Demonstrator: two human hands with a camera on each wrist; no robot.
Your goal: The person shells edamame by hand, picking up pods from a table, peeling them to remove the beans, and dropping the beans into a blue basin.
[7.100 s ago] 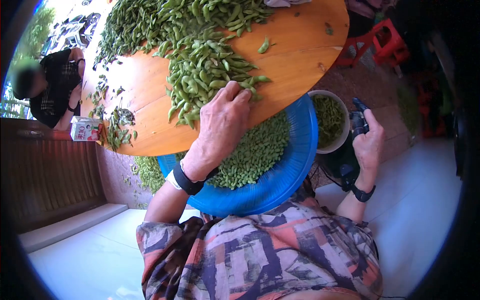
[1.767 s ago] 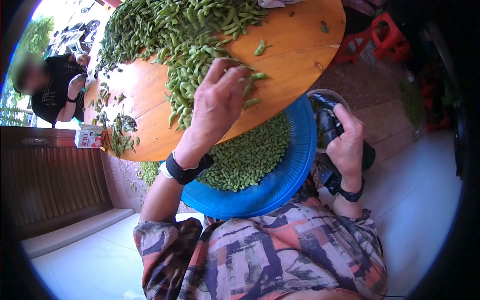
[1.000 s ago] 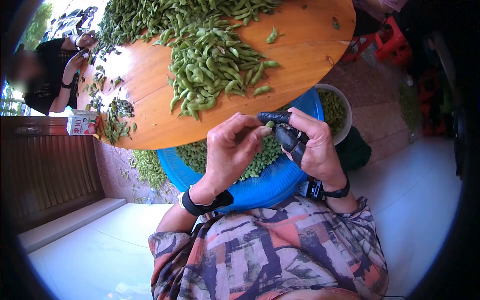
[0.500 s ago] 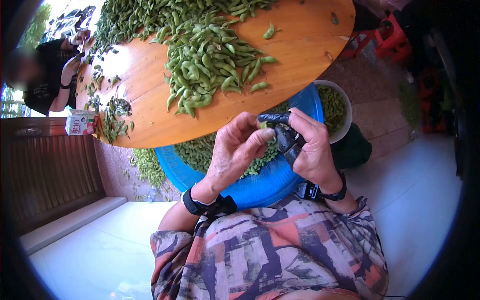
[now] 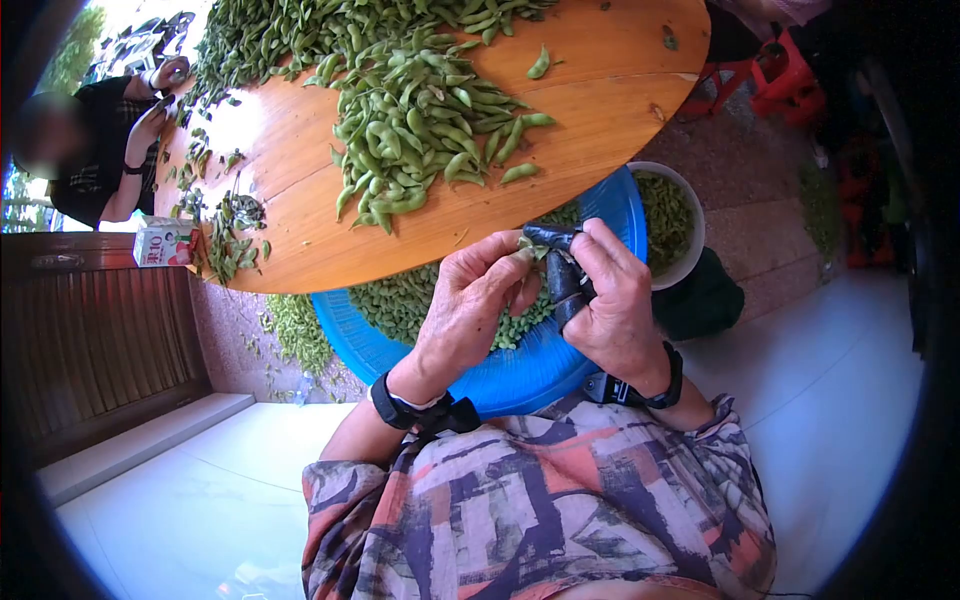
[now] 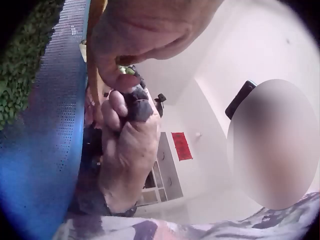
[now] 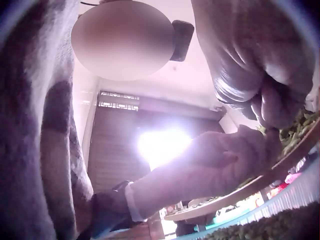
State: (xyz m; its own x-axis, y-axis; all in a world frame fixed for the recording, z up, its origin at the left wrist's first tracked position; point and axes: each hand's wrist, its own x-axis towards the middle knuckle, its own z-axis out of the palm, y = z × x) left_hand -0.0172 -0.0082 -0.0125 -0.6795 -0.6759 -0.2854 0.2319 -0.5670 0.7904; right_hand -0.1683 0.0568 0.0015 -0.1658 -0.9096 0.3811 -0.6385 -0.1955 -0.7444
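Over the blue basin [image 5: 480,385], which holds a layer of shelled green soybeans [image 5: 400,310], both hands meet. My left hand [image 5: 465,300] pinches a small green soybean pod [image 5: 531,247] between thumb and forefinger. My right hand [image 5: 620,305], its thumb and forefinger wrapped in black coverings [image 5: 566,280], pinches the pod's other side. The black-wrapped fingertips partly hide it. In the left wrist view, a bit of green pod [image 6: 129,70] shows where the fingertips meet. On the orange wooden table [image 5: 600,110] just beyond lies a heap of whole pods [image 5: 420,130].
A white bucket [image 5: 697,225] of green pods or husks stands right of the basin. More green husks [image 5: 300,335] lie on the floor at left. A juice carton [image 5: 165,243] sits at the table's left edge, near another person [image 5: 90,150]. Red stools [image 5: 785,85] stand at right.
My left hand has come back from the pod heap with a pod, and my right hand has moved in from the right to meet it. Over the last second, the fingers have shifted slightly around the pod.
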